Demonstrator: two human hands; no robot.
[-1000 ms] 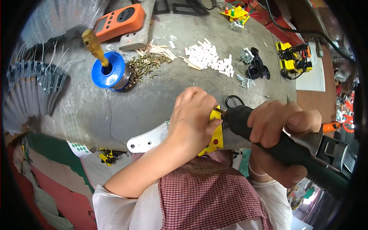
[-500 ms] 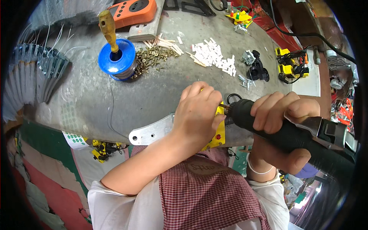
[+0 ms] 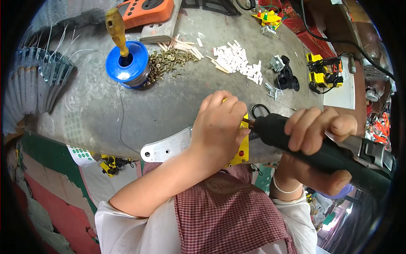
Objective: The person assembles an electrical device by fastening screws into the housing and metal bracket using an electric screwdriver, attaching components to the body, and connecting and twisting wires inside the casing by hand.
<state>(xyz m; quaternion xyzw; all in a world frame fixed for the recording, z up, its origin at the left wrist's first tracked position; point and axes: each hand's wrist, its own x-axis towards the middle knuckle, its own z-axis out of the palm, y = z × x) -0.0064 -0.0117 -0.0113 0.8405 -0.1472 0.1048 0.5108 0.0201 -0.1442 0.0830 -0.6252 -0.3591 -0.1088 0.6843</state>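
The yellow piece (image 3: pixel 242 157) sat at the near edge of the bench (image 3: pixel 95 114), around the middle, with the fingers of your left hand (image 3: pixel 220 127) curled closed on it. Just right of it, your right hand (image 3: pixel 313 135) wrapped its fingers around a black power tool (image 3: pixel 275 134), bit toward the piece. A silver bar (image 3: pixel 177 144) stuck out left beside your left forearm. Farther away, brass screws (image 3: pixel 169 63) lay beside a blue spool (image 3: pixel 139 59), left of white pieces (image 3: pixel 232 58).

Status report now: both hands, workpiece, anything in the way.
Left hand gripping yellow plate. Right hand wrapped around black power driver, bit at plate; exact contact unclear. Black loop beside driver's nose, possible snag.
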